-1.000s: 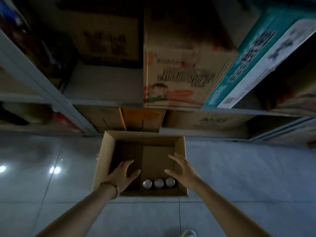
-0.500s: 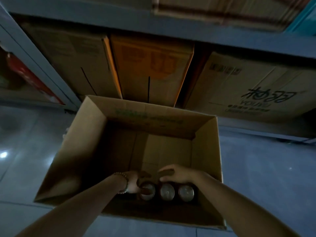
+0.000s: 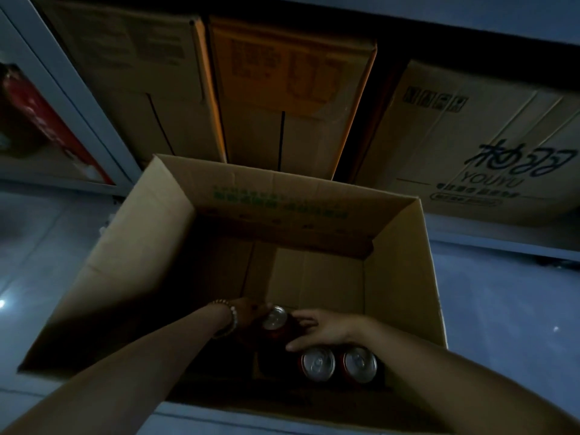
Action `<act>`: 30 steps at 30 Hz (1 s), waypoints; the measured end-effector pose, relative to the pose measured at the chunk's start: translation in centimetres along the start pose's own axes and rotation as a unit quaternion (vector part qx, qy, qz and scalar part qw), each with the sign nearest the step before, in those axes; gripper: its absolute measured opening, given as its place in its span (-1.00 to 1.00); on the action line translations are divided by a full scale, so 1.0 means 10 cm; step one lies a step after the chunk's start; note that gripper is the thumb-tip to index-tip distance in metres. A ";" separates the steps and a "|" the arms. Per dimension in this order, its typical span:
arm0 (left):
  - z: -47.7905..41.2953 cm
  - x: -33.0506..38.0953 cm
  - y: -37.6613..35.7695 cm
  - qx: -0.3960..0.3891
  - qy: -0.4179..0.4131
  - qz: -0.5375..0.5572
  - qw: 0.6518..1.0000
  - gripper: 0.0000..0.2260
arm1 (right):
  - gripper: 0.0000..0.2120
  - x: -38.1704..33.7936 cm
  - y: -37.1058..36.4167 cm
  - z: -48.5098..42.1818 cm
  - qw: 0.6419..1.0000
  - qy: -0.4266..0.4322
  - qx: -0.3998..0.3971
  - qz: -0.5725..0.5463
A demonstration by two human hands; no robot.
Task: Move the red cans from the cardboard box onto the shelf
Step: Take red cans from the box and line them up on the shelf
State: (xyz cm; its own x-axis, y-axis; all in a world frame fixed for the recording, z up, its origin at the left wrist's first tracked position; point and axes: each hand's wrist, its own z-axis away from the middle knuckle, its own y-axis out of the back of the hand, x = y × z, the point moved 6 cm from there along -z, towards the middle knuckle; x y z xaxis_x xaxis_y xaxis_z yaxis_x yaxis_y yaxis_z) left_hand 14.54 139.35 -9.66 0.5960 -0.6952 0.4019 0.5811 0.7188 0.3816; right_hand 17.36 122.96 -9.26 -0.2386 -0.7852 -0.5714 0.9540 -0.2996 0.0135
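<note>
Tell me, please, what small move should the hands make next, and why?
Probably lift the tilted red can straight up out of the cardboard box: the left hand and right hand already hold it between them, and two cans stay upright beside it.

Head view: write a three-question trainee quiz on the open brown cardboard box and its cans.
1. True or false: the open brown cardboard box stands on a shelf.
2. How many silver-topped red cans stand untouched at its near wall? A one, B two, C four.
3. Fill in: the raised, tilted red can is held between ____ hands.

Key: 1 false, it is on the floor. 2 B. 3 both: left hand, right hand.
</note>
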 end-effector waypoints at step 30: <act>5.44 3.45 3.22 0.311 -0.474 0.262 0.781 -0.33 | -0.34 -4.22 0.76 5.38 0.844 0.400 0.345 -0.096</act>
State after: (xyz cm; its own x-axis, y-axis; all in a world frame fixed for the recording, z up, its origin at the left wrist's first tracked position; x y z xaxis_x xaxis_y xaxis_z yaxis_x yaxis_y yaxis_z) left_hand 23.72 138.83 61.78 -0.1879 -0.1986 0.9619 -0.1616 0.9723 0.1692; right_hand 24.92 124.62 59.10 0.0855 -0.1520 -0.9847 0.5131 -0.8405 0.1743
